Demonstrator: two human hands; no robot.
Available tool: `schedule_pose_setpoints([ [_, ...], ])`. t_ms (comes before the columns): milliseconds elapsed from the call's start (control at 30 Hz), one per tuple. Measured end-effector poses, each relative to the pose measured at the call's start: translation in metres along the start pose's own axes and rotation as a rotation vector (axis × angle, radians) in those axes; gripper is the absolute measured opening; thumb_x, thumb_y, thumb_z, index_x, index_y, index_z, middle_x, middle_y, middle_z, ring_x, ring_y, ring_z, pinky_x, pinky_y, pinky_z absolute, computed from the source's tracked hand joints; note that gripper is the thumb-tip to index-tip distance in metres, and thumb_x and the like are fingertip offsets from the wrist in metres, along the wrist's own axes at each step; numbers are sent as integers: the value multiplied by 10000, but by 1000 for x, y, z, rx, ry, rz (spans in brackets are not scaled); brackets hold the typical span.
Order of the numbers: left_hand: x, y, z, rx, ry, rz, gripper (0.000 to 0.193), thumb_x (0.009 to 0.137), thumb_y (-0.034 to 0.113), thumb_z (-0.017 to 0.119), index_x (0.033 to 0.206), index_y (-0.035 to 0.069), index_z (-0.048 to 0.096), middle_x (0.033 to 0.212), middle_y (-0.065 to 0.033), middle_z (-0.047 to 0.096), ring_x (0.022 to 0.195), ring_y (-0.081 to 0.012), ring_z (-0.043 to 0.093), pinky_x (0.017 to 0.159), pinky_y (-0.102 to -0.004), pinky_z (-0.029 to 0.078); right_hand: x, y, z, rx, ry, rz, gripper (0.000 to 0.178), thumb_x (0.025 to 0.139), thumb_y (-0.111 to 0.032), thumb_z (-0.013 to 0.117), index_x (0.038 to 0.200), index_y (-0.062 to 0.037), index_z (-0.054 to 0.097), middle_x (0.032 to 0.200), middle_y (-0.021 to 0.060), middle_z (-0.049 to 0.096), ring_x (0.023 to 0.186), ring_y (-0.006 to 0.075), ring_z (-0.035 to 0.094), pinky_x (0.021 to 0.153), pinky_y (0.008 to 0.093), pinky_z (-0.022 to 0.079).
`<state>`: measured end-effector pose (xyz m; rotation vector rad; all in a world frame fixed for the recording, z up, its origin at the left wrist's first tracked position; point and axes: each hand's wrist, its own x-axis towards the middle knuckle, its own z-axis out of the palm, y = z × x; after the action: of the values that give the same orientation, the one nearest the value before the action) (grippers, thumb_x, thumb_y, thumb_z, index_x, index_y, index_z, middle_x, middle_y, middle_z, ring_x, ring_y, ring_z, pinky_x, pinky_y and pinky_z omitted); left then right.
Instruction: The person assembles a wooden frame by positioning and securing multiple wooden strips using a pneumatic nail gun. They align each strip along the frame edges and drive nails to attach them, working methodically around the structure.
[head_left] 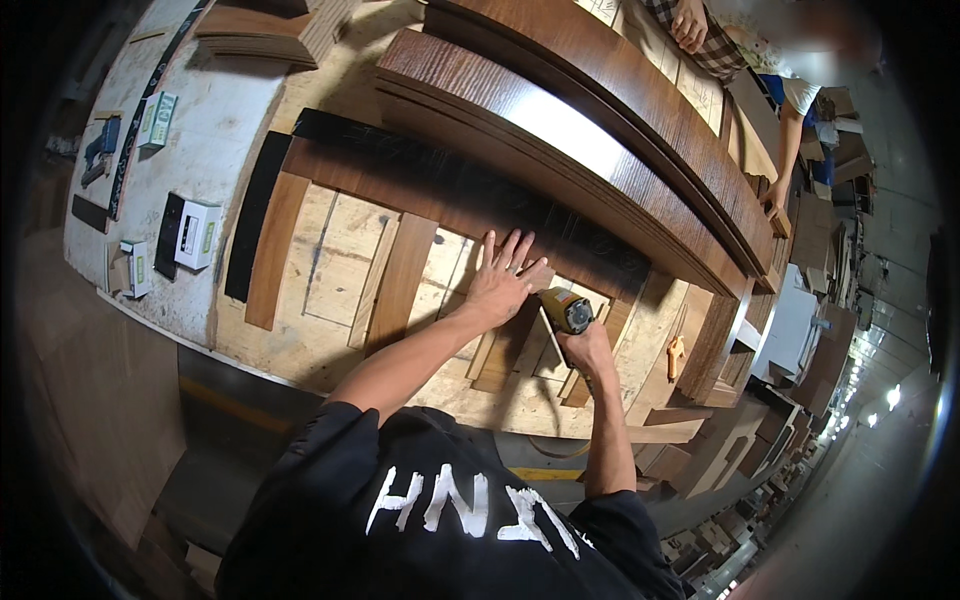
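Brown rail (370, 182): steady with the left hand (498, 287), spread flat, grasping nothing; keep the yellow power tool (568, 310), firmly gripped by the right hand (588, 350), square.

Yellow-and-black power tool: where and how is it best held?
The yellow-and-black power tool is probably best gripped at its near end, from the right, where the right hand wraps it; its bulky body lies beyond.

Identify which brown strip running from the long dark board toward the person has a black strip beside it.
The leftmost brown strip: a black strip lies along its left side. The other brown strips, nearer the left hand, have none beside them.
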<state>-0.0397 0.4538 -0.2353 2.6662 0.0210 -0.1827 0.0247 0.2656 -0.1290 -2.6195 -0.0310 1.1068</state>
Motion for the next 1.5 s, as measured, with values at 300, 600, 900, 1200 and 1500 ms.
schedule_pose_setpoints([
  [300, -10, -14, 4, 145, -19, 90, 568, 1031, 373, 547, 1563, 194, 458, 1719, -195, 122, 1597, -377, 58, 1216, -721, -19, 9, 21, 8, 73, -18, -97, 375, 788, -142, 782, 1109, 40, 720, 986, 253, 754, 959, 346, 751, 836, 419, 572],
  [600, -68, -62, -27, -15, 176, -561, 827, 1029, 412, 539, 1646, 25, 148, 1691, -314, -24, 1579, -445, -46, 1205, -695, -38, 1, 8, 5, 151, 1, -51, 335, 784, -157, 754, 1057, 35, 731, 936, 227, 760, 901, 318, 753, 792, 397, 569],
  [900, -96, -102, -9, 82, 216, -562, 857, 1029, 417, 561, 1639, 3, 125, 1630, -406, 105, 1538, -531, 103, 1237, -641, 106, -4, -25, 2, -172, -15, -160, 373, 781, -118, 729, 1131, 11, 735, 900, 275, 735, 900, 418, 740, 812, 454, 567],
  [1200, -101, -110, -8, 36, 319, -464, 759, 1029, 339, 556, 1604, -10, 204, 1562, -482, 177, 1493, -606, 175, 1241, -647, 160, 15, -131, 14, -266, -32, -346, 439, 756, -216, 850, 1118, 6, 741, 1102, 252, 672, 1059, 375, 627, 943, 448, 515],
  [1500, -99, -107, -5, -42, 214, -546, 660, 1030, 342, 549, 1599, 98, 320, 1606, -419, 150, 1515, -558, 166, 1248, -617, 180, 37, -191, 43, -267, -162, -395, 409, 764, -194, 826, 1130, -30, 747, 1053, 198, 724, 990, 352, 629, 914, 438, 517],
])
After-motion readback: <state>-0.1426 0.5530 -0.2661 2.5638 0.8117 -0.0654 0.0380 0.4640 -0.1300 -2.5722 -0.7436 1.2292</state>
